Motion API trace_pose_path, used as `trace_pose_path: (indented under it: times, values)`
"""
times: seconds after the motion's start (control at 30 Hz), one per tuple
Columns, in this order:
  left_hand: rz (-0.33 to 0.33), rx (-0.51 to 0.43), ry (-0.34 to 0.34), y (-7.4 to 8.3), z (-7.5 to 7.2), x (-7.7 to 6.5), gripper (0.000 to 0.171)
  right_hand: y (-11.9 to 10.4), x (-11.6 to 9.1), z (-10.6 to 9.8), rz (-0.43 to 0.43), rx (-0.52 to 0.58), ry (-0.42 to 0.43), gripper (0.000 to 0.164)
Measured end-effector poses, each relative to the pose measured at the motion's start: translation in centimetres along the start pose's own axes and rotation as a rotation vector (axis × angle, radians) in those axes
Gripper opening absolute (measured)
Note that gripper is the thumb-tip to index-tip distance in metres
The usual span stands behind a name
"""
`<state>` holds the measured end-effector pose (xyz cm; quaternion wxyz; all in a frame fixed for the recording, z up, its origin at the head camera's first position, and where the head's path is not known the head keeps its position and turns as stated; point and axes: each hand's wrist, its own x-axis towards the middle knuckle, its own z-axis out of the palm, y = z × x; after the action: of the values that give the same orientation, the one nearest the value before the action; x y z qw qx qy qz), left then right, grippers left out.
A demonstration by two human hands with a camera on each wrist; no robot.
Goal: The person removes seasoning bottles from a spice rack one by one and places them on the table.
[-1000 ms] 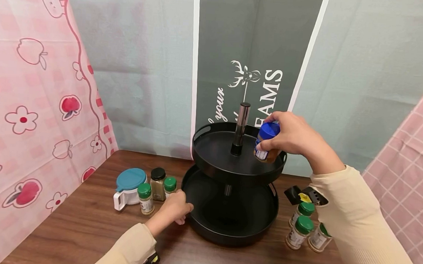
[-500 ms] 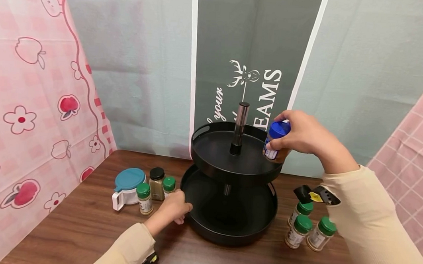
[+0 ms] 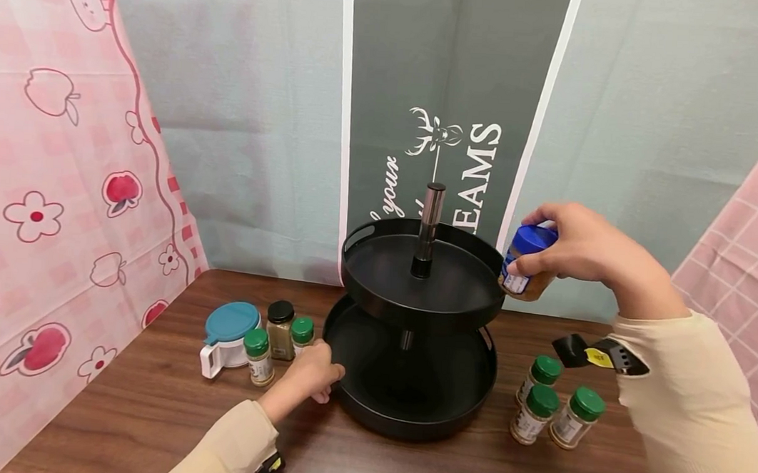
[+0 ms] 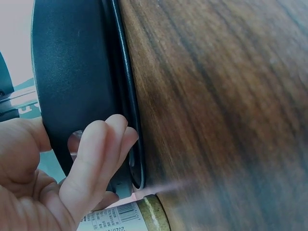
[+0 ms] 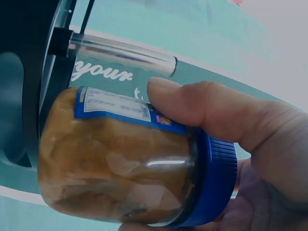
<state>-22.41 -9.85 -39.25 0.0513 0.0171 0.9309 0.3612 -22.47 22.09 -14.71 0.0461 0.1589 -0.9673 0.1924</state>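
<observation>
My right hand grips a clear jar with a blue lid from above, at the lid. In the right wrist view the jar shows brown, smeared contents and a blue-and-white label. It is held in the air just right of the upper tier's rim. A black two-tier round tray stand with a metal post stands in the middle. At the lower tier's left rim, my left hand holds on, thumb at the edge. In the left wrist view its fingers curl against the tray's outer wall by the handle slot.
Left of the stand are a white pitcher with a teal lid, a black-capped jar and two green-capped shakers, one partly behind my left hand. Right of it stand three green-capped spice shakers beneath my right forearm. Fabric hangs behind the wooden table.
My right hand has carried the jar rightward, from over the upper tier to outside its right rim, the jar tilting a little. My left hand stays at the lower rim.
</observation>
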Motion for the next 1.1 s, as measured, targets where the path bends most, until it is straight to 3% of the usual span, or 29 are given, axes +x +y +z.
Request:
trace_pose_path:
  times: [0.2, 0.53, 0.83, 1.1]
  values:
    - [-0.004, -0.014, -0.004, -0.1, 0.1, 0.1, 0.038, 1.5, -0.5, -0.5, 0.020, -0.005, -0.017, 0.074]
    - [-0.009, -0.027, 0.002, -0.1, 0.1, 0.4, 0.038, 4.2, -1.1, 0.3, 0.079, -0.001, -0.010, 0.074]
    - [-0.011, -0.014, 0.002, -0.3, 0.2, 0.4, 0.039, 6.6, -1.4, 1.6, 0.061, -0.097, 0.010, 0.076]
    - [-0.004, -0.031, -0.010, -0.3, 0.0, 0.4, 0.039, 8.9, -1.8, 2.4, 0.064, -0.143, 0.011, 0.054]
